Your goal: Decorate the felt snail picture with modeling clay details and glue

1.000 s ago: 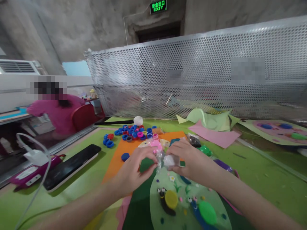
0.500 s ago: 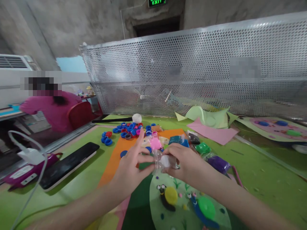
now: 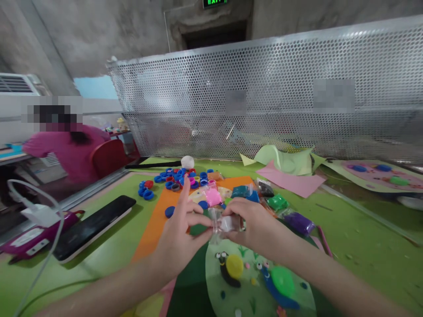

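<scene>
Both my hands meet over the table on a small clear plastic bag of white clay point(image 3: 227, 223). My right hand point(image 3: 254, 222) grips the bag from the right. My left hand point(image 3: 180, 233) pinches the bag's left edge with thumb and middle fingers, its index finger sticking up. Below them lies a pale green craft sheet point(image 3: 257, 281) with two clay snails, one with a yellow cap shell point(image 3: 234, 265), one with a green shell point(image 3: 282, 281). Behind the hands lie more clay bags: pink point(image 3: 213, 197), teal point(image 3: 240, 191), green point(image 3: 276, 202), purple point(image 3: 299, 222).
Several blue, red and pink bottle caps point(image 3: 175, 178) are scattered on an orange sheet point(image 3: 155, 224). A black phone point(image 3: 92, 226) and a magenta device with a white cable point(image 3: 36, 231) lie left. Pink and green papers point(image 3: 291, 174) sit before a perforated metal screen point(image 3: 264, 97). A person in pink point(image 3: 71, 152) sits beyond.
The view has tilted slightly down. My left index finger has lifted off and points upward, while both hands stay on the bag and have shifted a little toward me.
</scene>
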A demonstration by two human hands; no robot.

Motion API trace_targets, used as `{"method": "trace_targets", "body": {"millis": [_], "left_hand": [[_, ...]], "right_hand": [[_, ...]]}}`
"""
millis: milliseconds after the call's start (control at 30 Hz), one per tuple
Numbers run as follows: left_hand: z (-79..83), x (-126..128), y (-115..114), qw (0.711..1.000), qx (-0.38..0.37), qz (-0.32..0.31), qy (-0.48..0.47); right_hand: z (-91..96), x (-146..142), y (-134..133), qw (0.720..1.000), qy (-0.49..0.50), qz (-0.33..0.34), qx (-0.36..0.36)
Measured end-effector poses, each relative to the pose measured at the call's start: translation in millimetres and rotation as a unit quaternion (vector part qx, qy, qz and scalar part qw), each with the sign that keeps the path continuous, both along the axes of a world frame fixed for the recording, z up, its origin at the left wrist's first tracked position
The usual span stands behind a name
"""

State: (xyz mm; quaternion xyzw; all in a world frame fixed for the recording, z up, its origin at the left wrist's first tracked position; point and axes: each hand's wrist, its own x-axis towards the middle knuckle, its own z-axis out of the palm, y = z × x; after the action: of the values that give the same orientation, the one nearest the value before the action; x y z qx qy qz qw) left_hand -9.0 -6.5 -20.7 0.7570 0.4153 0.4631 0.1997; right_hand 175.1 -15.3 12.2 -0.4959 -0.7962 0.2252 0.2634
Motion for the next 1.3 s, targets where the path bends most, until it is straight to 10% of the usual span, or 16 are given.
{"method": "trace_targets", "body": {"millis": [167,300,633,1300], "left_hand": [[10.5,-3.1,6.3,0.986,-0.148,-0.020,-0.068],[18.0,-7.3,20.4,0.915,-0.346,-0.078,-0.191],[13.0,-6.9,28.8,0.869,-0.411,-0.098,-0.258],[19.2,-8.3,8.8,0.970,-0.218,-0.074,-0.075]], "right_hand": [[1.8,3.1,1.9,1.000,-0.004,0.026,0.010],[2.5,16.5,9.9,0.999,-0.025,0.012,0.038],[17.0,43.1,16.4,0.992,-0.083,-0.079,0.056],[11.8,14.9,-7.1,0.998,-0.048,0.037,0.002]]}}
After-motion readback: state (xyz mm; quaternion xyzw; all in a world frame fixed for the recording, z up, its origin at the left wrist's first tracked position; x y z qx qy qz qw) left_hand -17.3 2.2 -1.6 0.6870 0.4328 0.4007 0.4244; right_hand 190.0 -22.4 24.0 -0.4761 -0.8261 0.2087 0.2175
